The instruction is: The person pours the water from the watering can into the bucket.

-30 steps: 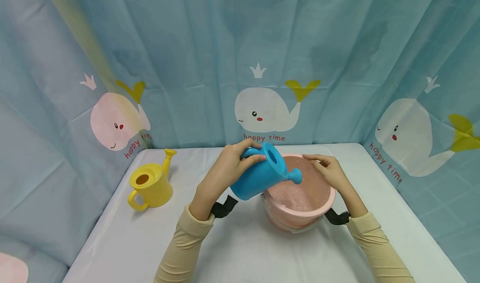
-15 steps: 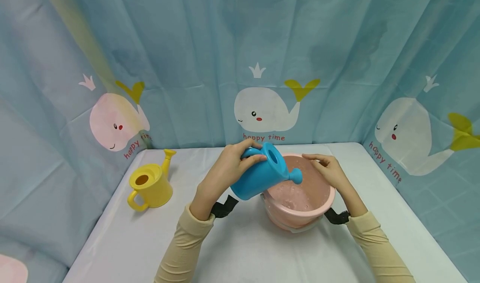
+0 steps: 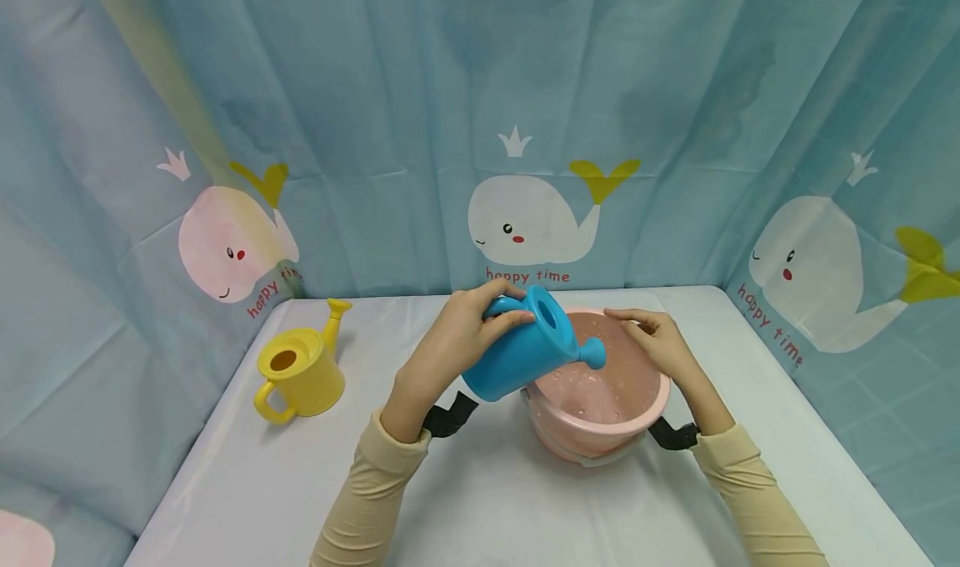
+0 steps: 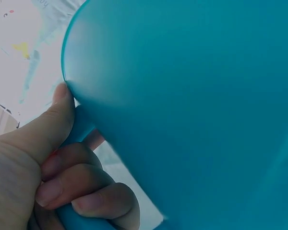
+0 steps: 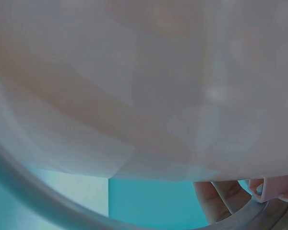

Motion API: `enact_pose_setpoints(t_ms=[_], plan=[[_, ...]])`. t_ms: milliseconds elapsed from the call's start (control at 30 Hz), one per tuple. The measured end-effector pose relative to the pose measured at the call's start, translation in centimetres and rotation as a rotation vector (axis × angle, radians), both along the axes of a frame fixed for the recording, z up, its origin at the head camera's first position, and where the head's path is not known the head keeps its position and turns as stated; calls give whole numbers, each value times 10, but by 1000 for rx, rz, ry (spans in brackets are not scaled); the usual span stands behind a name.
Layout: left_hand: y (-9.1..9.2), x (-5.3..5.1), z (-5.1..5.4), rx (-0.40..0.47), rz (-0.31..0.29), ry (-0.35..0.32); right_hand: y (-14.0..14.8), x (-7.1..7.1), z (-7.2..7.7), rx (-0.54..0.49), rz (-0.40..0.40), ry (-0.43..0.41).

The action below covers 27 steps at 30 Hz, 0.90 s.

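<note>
My left hand (image 3: 457, 333) grips the handle of a blue watering can (image 3: 517, 358). The can is tilted to the right, and its spout head hangs over a pink bucket (image 3: 585, 442). In the left wrist view, curled fingers (image 4: 108, 199) wrap the handle while the thumb presses the can's body. Ripples and bubbles show on water (image 3: 588, 396) inside the bucket; a stream cannot be made out clearly. At the bucket's far right rim, my right hand (image 3: 660, 342) holds the edge. The right wrist view is mostly filled by the bucket's wall (image 5: 134, 96), with the pale handle (image 5: 62, 206) crossing below.
A yellow watering can (image 3: 307, 375) stands upright at the left of the white table (image 3: 480, 509). A blue curtain (image 3: 397, 133) with printed whales encloses the back and both sides. Black straps (image 3: 450, 414) hang at both wrists.
Both hands, the blue watering can and the bucket stay practically in place. Only the ripples and bubbles on the water differ.
</note>
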<state>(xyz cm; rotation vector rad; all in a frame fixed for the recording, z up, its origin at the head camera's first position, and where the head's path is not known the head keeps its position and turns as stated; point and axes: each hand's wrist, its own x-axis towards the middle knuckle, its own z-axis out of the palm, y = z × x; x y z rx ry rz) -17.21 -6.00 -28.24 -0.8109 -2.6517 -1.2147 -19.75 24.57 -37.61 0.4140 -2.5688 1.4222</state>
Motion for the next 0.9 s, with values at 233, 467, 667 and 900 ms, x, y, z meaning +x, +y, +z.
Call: enact_pose_setpoints(t_ms=[233, 467, 667, 900], plan=[[1, 1, 1, -9, 0, -6, 0, 0, 0, 17, -5, 12], [3, 2, 2, -17, -9, 5, 2, -1, -2, 16, 6, -6], [3, 1, 2, -16, -13, -1, 13, -15, -21, 26, -6, 3], [4, 1, 2, -13, -10, 0, 14, -15, -21, 157, -27, 59]])
